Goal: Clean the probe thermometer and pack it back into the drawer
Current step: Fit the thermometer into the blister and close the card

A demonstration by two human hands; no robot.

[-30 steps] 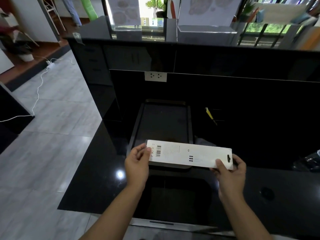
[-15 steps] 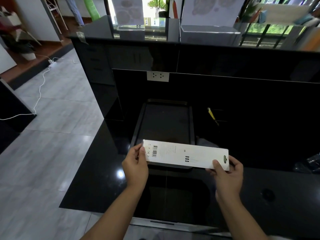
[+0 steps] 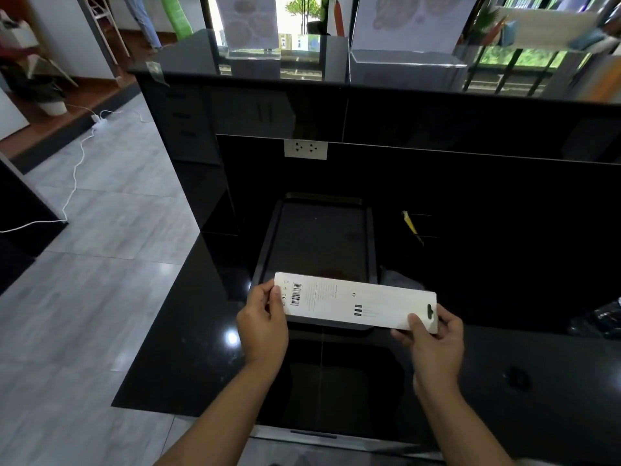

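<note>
A long white cardboard box with a barcode and a hang-hole is held level over the near edge of a dark tray on the black counter. My left hand pinches the box's barcode end. My right hand grips the hang-hole end, thumb on top. The probe thermometer itself is not visible. At the bottom, just below the counter's front edge, a pale strip shows, perhaps a drawer front; I cannot tell if it is open.
A yellow-handled tool lies on the counter right of the tray. A grey cloth peeks out behind the box. A dark crumpled bag sits at the far right. A raised black ledge with a white socket backs the counter; tiled floor lies left.
The box and both hands have drifted slightly left and away from me, toward the tray. The grip on both ends is unchanged.
</note>
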